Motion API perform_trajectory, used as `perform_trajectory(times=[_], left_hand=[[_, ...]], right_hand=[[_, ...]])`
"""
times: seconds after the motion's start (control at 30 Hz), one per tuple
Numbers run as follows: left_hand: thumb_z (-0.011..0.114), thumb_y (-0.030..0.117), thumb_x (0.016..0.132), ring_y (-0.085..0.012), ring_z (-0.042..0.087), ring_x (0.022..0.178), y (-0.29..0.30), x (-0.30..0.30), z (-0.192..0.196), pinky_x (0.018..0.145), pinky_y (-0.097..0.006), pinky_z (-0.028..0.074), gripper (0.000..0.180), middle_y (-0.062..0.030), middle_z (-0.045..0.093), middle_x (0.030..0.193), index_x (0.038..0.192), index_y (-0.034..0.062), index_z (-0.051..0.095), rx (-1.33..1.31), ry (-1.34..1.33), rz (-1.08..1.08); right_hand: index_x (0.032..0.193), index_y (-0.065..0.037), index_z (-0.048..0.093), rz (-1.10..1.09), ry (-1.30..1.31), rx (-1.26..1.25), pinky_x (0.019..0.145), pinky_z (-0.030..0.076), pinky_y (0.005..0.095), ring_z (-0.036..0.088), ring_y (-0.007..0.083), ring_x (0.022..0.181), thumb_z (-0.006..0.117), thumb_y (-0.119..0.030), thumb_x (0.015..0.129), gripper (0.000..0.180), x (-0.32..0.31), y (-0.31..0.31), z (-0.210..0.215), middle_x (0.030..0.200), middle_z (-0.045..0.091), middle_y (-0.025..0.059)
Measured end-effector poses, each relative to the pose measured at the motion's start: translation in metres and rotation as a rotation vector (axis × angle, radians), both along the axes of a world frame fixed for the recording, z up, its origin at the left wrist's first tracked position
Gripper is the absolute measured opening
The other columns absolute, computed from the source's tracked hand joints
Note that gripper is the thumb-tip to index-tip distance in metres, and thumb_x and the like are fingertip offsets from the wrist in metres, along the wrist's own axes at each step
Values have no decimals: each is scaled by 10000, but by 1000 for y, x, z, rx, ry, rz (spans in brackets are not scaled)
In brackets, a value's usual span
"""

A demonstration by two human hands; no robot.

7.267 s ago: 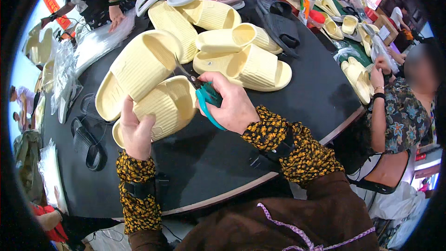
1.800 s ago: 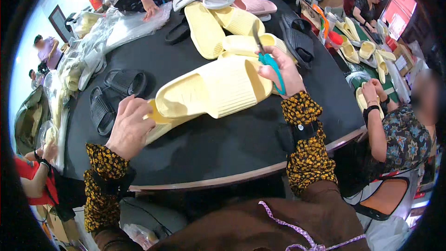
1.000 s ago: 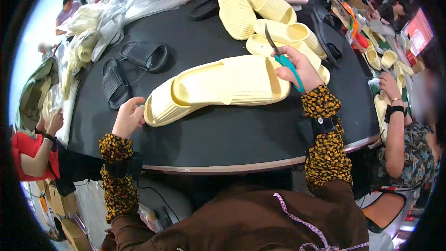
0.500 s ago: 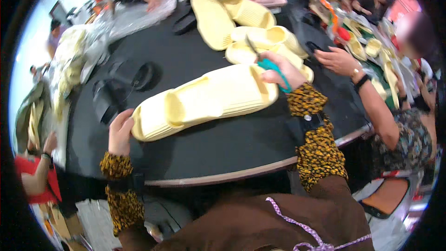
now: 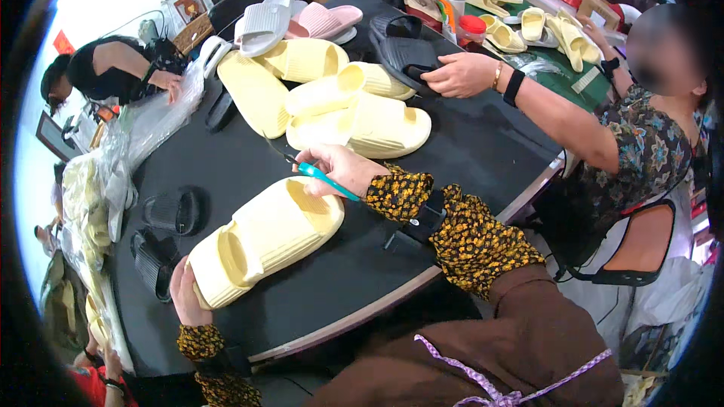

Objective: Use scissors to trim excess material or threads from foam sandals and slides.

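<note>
Now, left of centre in the lower frame, two pale yellow slippers (image 5: 275, 230) are seen nested together, slanting up rightward, their broad straps ribbed. The lower-left end is gripped by the left hand (image 5: 188, 294); teal-handled scissors (image 5: 326, 179) are held in the right hand (image 5: 339, 169); whether slipper is pinched there too cannot be told.

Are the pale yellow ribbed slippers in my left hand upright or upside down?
Upright: the pale yellow slippers show their ribbed straps on top.
</note>
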State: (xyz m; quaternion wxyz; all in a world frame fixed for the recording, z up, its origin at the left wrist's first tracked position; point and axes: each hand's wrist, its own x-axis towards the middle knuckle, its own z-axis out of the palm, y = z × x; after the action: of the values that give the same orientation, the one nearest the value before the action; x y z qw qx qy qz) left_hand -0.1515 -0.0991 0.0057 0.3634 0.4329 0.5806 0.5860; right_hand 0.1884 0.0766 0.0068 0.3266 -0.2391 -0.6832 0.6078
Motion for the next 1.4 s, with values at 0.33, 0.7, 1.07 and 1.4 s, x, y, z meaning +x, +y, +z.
perform_trajectory(times=[0.33,0.7,1.07,1.4], left_hand=[[458,168,918,-247,591,975,53,-12,18,827,-384,486,305,-133,578,1112,1149,-27,499,137,-313,60],[459,62,860,-257,579,946,178,99,8,825,-371,481,229,-145,571,1037,1065,-27,512,126,-502,-65],[426,123,843,-239,566,518,182,200,9,332,-333,448,301,-144,558,817,1127,28,415,-150,-394,-469],[395,73,892,-268,588,910,210,180,16,750,-396,505,267,-158,566,1045,1138,-18,446,56,-566,-289]], right_hand=[[1138,-4,416,-373,528,-210,353,396,214,531,109,460,623,-173,818,417,17,-12,22,674,572,78],[1115,-3,414,-199,606,-108,472,409,198,479,53,522,643,-109,805,400,-6,-36,23,726,512,16],[1146,-22,419,-361,572,-179,469,394,205,508,72,546,630,-79,811,400,-4,-38,25,772,576,46],[1155,-27,415,-375,549,-238,423,419,188,535,95,534,601,-104,824,387,-1,-36,23,762,558,86]])
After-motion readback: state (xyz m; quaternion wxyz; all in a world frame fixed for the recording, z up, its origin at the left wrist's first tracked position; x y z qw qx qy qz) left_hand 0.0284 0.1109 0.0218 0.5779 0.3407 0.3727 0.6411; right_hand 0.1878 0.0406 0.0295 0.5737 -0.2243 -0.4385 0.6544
